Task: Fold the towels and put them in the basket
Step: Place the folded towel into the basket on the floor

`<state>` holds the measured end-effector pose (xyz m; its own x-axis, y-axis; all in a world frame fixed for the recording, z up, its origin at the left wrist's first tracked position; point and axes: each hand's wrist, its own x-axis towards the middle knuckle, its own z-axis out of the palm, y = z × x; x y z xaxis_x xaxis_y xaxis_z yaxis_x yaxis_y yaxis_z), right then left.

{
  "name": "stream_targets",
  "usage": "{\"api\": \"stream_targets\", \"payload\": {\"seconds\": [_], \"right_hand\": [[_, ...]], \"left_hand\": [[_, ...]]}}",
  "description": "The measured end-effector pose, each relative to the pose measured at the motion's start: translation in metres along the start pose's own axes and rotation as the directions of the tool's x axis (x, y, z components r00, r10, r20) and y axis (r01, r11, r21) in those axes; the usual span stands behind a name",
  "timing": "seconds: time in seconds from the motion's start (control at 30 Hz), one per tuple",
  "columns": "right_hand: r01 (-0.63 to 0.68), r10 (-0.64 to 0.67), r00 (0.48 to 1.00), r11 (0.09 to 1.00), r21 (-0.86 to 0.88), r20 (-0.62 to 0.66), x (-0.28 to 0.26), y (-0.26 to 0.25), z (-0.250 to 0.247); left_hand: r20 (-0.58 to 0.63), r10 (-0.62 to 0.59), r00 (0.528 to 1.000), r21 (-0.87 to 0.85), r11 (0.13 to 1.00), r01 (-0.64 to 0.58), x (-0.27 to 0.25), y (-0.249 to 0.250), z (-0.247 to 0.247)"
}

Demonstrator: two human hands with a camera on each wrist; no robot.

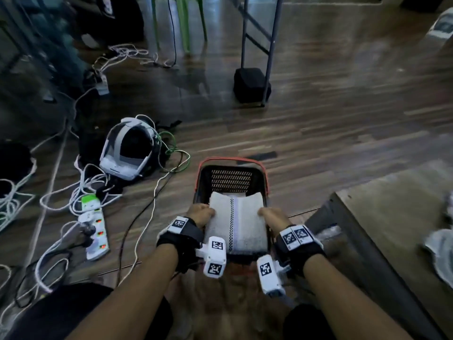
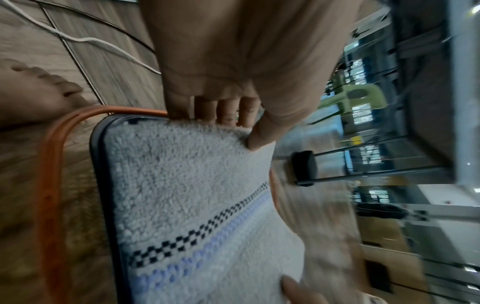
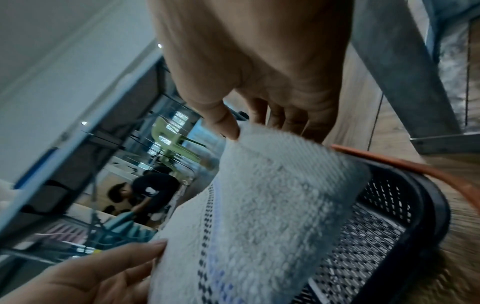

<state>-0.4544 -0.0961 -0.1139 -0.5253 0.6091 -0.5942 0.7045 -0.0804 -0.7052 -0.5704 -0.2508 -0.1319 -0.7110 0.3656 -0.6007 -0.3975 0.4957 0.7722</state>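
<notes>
The wooden floor (image 1: 343,99) carries everything here. At the right edge a low desk (image 1: 392,217) holds a crumpled grey towel (image 1: 438,251). On the floor to the left lie a white headset (image 1: 127,150), a white power strip (image 1: 94,231) and tangled cables (image 1: 81,182).

Near the middle of the head view stands the black mesh basket (image 1: 230,179) with its orange handle (image 1: 231,160). A folded white towel (image 1: 239,224), crossed by a checked black line and a pale blue stripe, is held over the near half of the basket, its far edge dipping inside.

The left hand (image 1: 199,214) pinches the towel's left edge, thumb on top and fingers (image 2: 226,115) curled beneath. The right hand (image 1: 274,217) has the same sort of grip on the right edge, thumb against the upper face, fingers behind it.
</notes>
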Motion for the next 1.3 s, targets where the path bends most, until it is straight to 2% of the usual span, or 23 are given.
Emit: {"api": "stream_targets", "payload": {"seconds": [0.1, 0.17, 0.33, 0.47, 0.6, 0.87, 0.97, 1.0, 1.07, 1.13, 1.17, 1.23, 1.3], "right_hand": [[-0.040, 0.044, 0.999, 0.991, -0.126, 0.028, 0.065, 0.009, 0.020], [-0.082, 0.085, 0.996, 0.988, -0.134, 0.017, 0.108, 0.018, 0.034], [-0.102, 0.100, 0.995, 0.988, -0.115, -0.019, 0.203, 0.035, 0.060], [-0.074, 0.068, 0.996, 0.991, -0.112, -0.053, 0.250, 0.041, 0.076], [-0.027, 0.019, 0.995, 0.996, -0.082, -0.095, 0.277, 0.047, 0.091], [-0.044, 0.038, 0.993, 0.998, -0.054, -0.108, 0.293, 0.064, 0.103], [-0.017, 0.001, 0.987, 0.995, -0.095, -0.163, 0.289, 0.061, 0.106], [0.024, -0.057, 0.977, 0.987, -0.160, -0.207, 0.285, 0.061, 0.110], [0.161, -0.285, 0.924, 0.894, -0.419, -0.253, 0.274, 0.060, 0.118], [0.297, -0.511, 0.836, 0.728, -0.618, -0.200, 0.268, 0.063, 0.126], [0.330, -0.563, 0.810, 0.670, -0.665, -0.165, 0.267, 0.066, 0.130], [0.332, -0.578, 0.808, 0.608, -0.721, -0.116, 0.272, 0.075, 0.136], [0.298, -0.529, 0.845, 0.590, -0.750, -0.080, 0.279, 0.086, 0.140]], "left_hand": [[-0.020, -0.090, 0.996, 0.125, 0.988, 0.092, 0.091, -0.036, 0.012], [-0.012, -0.132, 0.991, 0.205, 0.970, 0.131, 0.123, -0.042, 0.020], [-0.095, -0.091, 0.991, 0.191, 0.976, 0.108, 0.194, -0.044, 0.046], [-0.157, -0.070, 0.985, 0.135, 0.987, 0.092, 0.240, -0.051, 0.063], [-0.187, -0.040, 0.981, 0.184, 0.980, 0.075, 0.267, -0.061, 0.069], [-0.272, -0.039, 0.962, 0.159, 0.984, 0.085, 0.278, -0.084, 0.077], [-0.291, -0.003, 0.957, 0.167, 0.985, 0.054, 0.274, -0.085, 0.080], [-0.298, 0.043, 0.954, 0.200, 0.980, 0.018, 0.271, -0.085, 0.082], [-0.281, 0.195, 0.940, 0.339, 0.936, -0.093, 0.267, -0.089, 0.087], [-0.225, 0.380, 0.897, 0.533, 0.819, -0.213, 0.266, -0.095, 0.090], [-0.174, 0.441, 0.880, 0.622, 0.742, -0.249, 0.268, -0.099, 0.092], [-0.040, 0.474, 0.880, 0.741, 0.605, -0.292, 0.276, -0.111, 0.096], [0.033, 0.427, 0.903, 0.799, 0.532, -0.281, 0.283, -0.122, 0.099]]}}
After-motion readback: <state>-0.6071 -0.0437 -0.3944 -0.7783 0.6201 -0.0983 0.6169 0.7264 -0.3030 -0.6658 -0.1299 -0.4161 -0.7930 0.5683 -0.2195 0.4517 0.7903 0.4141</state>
